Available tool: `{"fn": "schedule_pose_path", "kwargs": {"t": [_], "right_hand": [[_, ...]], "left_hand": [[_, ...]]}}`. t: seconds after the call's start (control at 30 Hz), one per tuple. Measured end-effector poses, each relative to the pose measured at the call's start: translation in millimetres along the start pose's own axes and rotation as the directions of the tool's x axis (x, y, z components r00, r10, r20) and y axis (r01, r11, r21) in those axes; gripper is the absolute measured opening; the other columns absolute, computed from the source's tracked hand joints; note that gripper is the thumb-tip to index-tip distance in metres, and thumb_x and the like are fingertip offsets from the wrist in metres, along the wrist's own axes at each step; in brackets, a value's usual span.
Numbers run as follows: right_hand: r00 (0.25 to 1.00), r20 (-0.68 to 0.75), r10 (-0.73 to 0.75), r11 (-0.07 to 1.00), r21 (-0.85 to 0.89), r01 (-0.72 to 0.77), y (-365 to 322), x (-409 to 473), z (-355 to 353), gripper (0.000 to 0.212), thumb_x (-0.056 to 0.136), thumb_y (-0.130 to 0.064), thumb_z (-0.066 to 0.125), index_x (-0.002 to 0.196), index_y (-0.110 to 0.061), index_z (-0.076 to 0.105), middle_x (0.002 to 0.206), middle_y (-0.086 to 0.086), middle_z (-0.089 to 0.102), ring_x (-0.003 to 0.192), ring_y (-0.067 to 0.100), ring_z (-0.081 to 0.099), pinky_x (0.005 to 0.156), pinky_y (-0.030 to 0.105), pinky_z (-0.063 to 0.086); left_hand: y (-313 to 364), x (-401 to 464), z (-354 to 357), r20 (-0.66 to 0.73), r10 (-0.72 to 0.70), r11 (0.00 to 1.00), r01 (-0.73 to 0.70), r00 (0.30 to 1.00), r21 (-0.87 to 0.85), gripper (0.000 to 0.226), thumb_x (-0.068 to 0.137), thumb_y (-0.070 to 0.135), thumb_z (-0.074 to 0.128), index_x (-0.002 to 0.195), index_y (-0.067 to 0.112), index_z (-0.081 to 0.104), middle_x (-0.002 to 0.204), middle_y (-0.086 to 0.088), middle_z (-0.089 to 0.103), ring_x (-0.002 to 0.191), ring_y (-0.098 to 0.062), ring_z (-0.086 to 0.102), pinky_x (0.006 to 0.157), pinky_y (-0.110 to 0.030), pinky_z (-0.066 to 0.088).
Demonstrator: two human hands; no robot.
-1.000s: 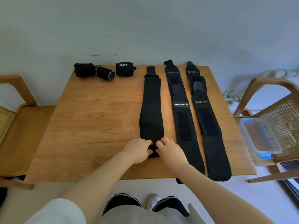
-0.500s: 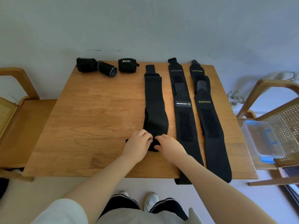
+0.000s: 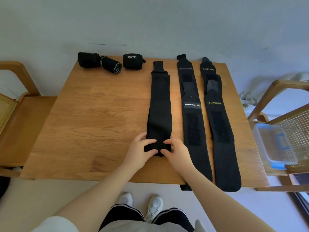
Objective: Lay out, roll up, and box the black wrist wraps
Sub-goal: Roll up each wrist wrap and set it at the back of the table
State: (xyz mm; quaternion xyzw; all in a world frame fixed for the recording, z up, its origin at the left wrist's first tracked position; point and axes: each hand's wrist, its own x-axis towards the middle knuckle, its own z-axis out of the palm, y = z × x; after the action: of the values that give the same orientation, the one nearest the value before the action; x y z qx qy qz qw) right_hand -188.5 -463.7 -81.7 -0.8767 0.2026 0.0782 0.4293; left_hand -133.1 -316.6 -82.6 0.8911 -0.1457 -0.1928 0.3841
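The near end of a plain wrap (image 3: 159, 104) is gripped by the left hand (image 3: 139, 152) and right hand (image 3: 178, 150), fingers curled over a small started roll (image 3: 157, 148) at 6 o'clock on the table (image 3: 93, 118). Two more wraps, one labelled (image 3: 192, 114) and one marked XUEYING (image 3: 219, 118), are laid out flat at 3 o'clock of it, while three rolls (image 3: 110, 62) are seen at 11 o'clock by the wall. Rolling is judged barely begun on this wrap, and nothing is boxed: the clear box (image 3: 274, 143) on the chair (image 3: 284, 101) at 3 o'clock appears unfilled.
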Motion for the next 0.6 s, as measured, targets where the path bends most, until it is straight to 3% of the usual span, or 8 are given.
{"fn": "schedule_pose_path", "kwargs": {"t": [0.17, 0.27, 0.4, 0.5, 0.6], "right_hand": [[0.992, 0.114, -0.057, 0.997, -0.043, 0.063, -1, -7, 2, 0.058, 0.089, -0.024, 0.065, 0.141, -0.017, 0.04, 0.155, -0.001, 0.026, 0.14, 0.015, 0.031, 0.11, 0.027, 0.03], [0.984, 0.155, -0.082, 0.99, -0.097, 0.098, 1, -6, -2, 0.058, 0.09, -0.022, 0.063, 0.142, -0.019, 0.038, 0.157, -0.002, 0.021, 0.14, 0.015, 0.029, 0.11, 0.025, 0.028], [0.982, 0.137, -0.128, 0.921, -0.351, 0.169, -2, 1, -7, 0.052, 0.094, -0.032, 0.056, 0.143, -0.025, 0.04, 0.157, 0.001, 0.007, 0.14, 0.021, 0.024, 0.109, 0.034, 0.033], [0.975, 0.09, -0.202, 0.799, -0.56, 0.217, -2, 3, -8, 0.047, 0.098, -0.041, 0.046, 0.143, -0.029, 0.039, 0.154, 0.003, 0.013, 0.14, 0.025, 0.015, 0.111, 0.039, 0.027], [0.971, 0.048, -0.235, 0.744, -0.634, 0.212, -3, 8, -6, 0.044, 0.1, -0.042, 0.038, 0.141, -0.026, 0.04, 0.146, 0.005, 0.028, 0.133, 0.024, 0.027, 0.106, 0.037, 0.031]], "left_hand": [[-3, -3, 0, 0.031, 0.035, 0.999, -0.034, 0.999, -0.031, 0.04, 0.083, 0.021, 0.07, 0.122, 0.025, 0.061, 0.154, 0.004, 0.027, 0.141, -0.014, 0.026, 0.111, -0.029, 0.024], [-5, 0, -4, 0.052, 0.047, 0.999, -0.047, 0.998, -0.012, 0.035, 0.084, 0.021, 0.069, 0.118, 0.026, 0.062, 0.154, 0.004, 0.026, 0.142, -0.014, 0.023, 0.112, -0.03, 0.022], [-4, 7, -12, 0.135, 0.118, 0.977, -0.139, 0.984, 0.159, 0.038, 0.091, 0.025, 0.061, 0.128, 0.022, 0.058, 0.147, 0.006, 0.034, 0.136, -0.013, 0.031, 0.107, -0.024, 0.025], [2, 17, -18, 0.209, 0.117, 0.946, -0.173, 0.971, 0.273, 0.039, 0.095, 0.029, 0.053, 0.133, 0.022, 0.053, 0.134, 0.004, 0.048, 0.121, -0.013, 0.047, 0.097, -0.02, 0.035], [9, 28, -21, 0.231, 0.066, 0.93, -0.144, 0.971, 0.34, 0.039, 0.097, 0.033, 0.048, 0.134, 0.023, 0.052, 0.134, 0.0, 0.051, 0.119, -0.015, 0.049, 0.097, -0.026, 0.04]]}}
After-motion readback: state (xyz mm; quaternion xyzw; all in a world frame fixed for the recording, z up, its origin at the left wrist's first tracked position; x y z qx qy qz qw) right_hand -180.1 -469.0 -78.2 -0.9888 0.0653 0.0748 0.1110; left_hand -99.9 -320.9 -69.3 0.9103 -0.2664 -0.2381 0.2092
